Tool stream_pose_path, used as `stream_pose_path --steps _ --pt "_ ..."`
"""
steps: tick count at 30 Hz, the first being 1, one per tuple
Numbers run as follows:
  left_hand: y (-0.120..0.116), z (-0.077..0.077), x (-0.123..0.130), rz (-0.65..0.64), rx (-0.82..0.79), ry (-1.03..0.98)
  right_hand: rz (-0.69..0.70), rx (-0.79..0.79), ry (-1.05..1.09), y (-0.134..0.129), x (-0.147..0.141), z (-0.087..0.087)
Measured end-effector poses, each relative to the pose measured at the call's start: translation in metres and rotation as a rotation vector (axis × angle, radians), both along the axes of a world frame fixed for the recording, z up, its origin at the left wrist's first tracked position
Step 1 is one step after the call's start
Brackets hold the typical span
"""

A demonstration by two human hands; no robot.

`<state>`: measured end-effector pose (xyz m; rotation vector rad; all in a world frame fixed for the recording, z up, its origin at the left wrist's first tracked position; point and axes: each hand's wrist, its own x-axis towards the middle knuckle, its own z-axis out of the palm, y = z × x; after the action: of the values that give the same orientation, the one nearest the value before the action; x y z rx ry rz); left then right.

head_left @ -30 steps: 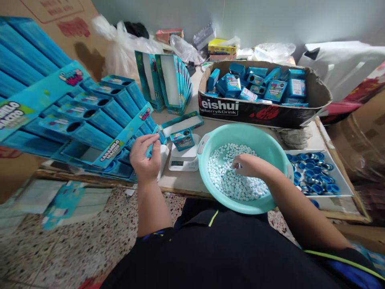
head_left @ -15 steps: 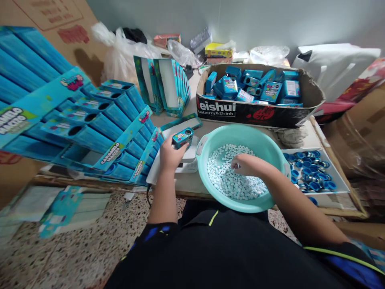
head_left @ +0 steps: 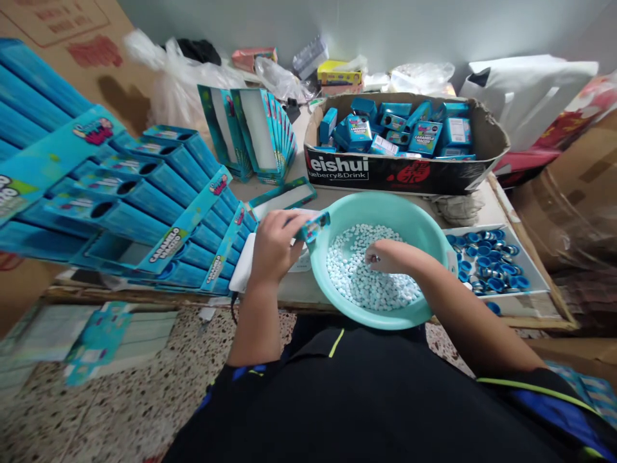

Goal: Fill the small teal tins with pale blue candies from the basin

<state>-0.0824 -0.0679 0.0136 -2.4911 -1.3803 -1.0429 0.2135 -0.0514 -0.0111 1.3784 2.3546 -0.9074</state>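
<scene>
My left hand (head_left: 277,247) is closed around a small blue candy box (head_left: 315,227), which it holds tilted at the left rim of a mint-green basin (head_left: 337,302). Small white candies (head_left: 380,289) lie heaped in the bottom of that basin. Down among them is my right hand (head_left: 383,256), its fingers curled together; something small and shiny shows at the fingertips, too hidden to name. Partly covered by my left hand and forearm, a white scale-like device (head_left: 243,263) rests on the table.
At left stands a display rack of blue boxes (head_left: 139,193). Behind the basin, a black carton (head_left: 434,180) holds several blue candy boxes. Blue-and-silver caps (head_left: 494,260) fill a white tray (head_left: 533,289) at right. Folded blue display cartons (head_left: 255,138) stand at the back.
My left hand has turned the candy box from nearly level to tilted and brought it right, to the basin's rim. My right hand stays closed among the candies. The whole view has shifted slightly.
</scene>
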Motion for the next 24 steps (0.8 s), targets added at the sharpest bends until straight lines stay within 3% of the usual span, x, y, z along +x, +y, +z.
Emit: stream_pose_path --steps 3,8,14,24 --pt "0.002 -0.004 -0.001 -0.072 0.092 0.200 0.000 0.005 -0.003 0.000 -0.001 0.002" --pt "0.010 -0.002 -0.002 -0.120 0.169 0.257 -0.018 0.020 -0.009 -0.002 0.000 0.003" --pt "0.013 -0.002 0.002 -0.137 0.096 0.228 -0.035 0.044 -0.017 -0.003 0.000 0.007" --pt "0.017 0.005 0.001 -0.118 0.150 0.207 -0.052 0.049 -0.030 -0.005 -0.002 0.008"
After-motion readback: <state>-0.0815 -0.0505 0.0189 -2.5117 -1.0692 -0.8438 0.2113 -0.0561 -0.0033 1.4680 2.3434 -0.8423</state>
